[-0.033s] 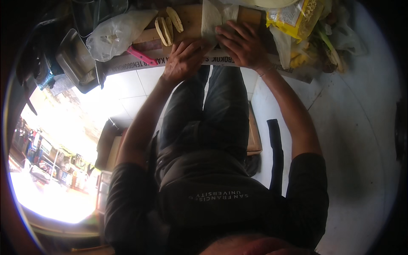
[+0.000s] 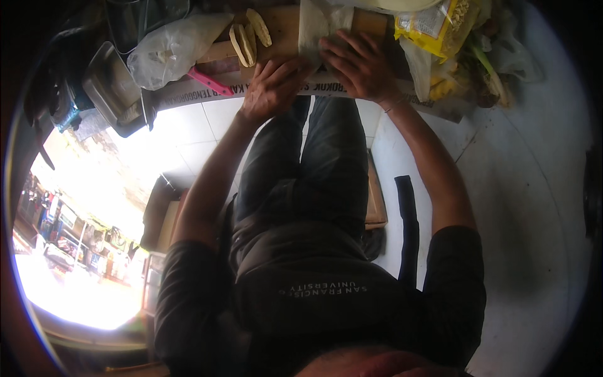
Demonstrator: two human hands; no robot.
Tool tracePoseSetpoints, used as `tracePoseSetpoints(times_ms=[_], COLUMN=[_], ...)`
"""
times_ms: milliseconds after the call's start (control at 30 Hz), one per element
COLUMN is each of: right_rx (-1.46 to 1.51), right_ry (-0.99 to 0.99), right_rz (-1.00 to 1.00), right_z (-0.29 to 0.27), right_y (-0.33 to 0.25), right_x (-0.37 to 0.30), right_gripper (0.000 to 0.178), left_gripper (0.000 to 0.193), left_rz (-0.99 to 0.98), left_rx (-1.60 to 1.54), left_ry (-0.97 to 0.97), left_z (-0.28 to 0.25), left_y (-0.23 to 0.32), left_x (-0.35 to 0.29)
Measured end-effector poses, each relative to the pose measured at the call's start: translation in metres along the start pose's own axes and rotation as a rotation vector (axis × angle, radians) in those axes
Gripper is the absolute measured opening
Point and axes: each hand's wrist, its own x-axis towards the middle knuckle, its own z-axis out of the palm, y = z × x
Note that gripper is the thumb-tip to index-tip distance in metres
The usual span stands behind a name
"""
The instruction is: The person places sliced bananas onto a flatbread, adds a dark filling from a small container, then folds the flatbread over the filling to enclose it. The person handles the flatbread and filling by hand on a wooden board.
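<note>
A thin whitish sheet [image 2: 321, 17], like a spring roll wrapper, lies over a wooden board [image 2: 281, 20] at the top middle. My left hand [image 2: 271, 91] is at its near left corner, fingers bent and pressed together on the sheet's edge. From the right, my right hand [image 2: 359, 68] reaches over the sheet with its fingers stretched and spread. What lies under the fingers and both thumbs is hidden. Left of the sheet, several long pale slices [image 2: 243, 45] with brownish rims rest on the board. A pink-handled knife [image 2: 210, 81] lies near my left hand.
On the left are a clear plastic bag [image 2: 176, 50] and a metal tray [image 2: 113, 88]. To the right sit a yellow packet [image 2: 433, 28] and a green-stalked vegetable [image 2: 487, 72]. Printed banner material [image 2: 188, 95] covers the near edge of the work surface.
</note>
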Motion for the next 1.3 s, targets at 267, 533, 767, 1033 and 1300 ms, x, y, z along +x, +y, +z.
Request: tracePoseSetpoints(times_ms=[267, 533, 767, 1033, 1300], right_rx=[0.096, -0.002, -0.022, -0.053, -0.007], right_ry=[-0.106, -0.151, -0.183, -0.184, -0.097], right_rz=[0.021, -0.013, -0.021, -0.011, 0.0], right_z=[-0.008, -0.006, -0.004, -0.002, -0.003], right_y=[0.004, 0.007, 0.009, 0.008, 0.006], right_x=[0.002, 0.0, -0.004, -0.006, -0.004], right_gripper=[0.07, 0.083, 0.088, 0.08, 0.058], left_gripper=[0.055, 0.044, 0.032, 0.035, 0.04], left_rz=[0.077, 0.167, 0.121, 0.08, 0.04], left_rx=[-0.008, -0.013, -0.04, -0.036, -0.008], left_ry=[0.035, 0.121, 0.176, 0.165, 0.122], left_z=[-0.002, 0.005, 0.012, 0.012, 0.006], left_y=[-0.019, -0.026, -0.026, -0.021, -0.012], left_x=[0.007, 0.014, 0.015, 0.015, 0.023])
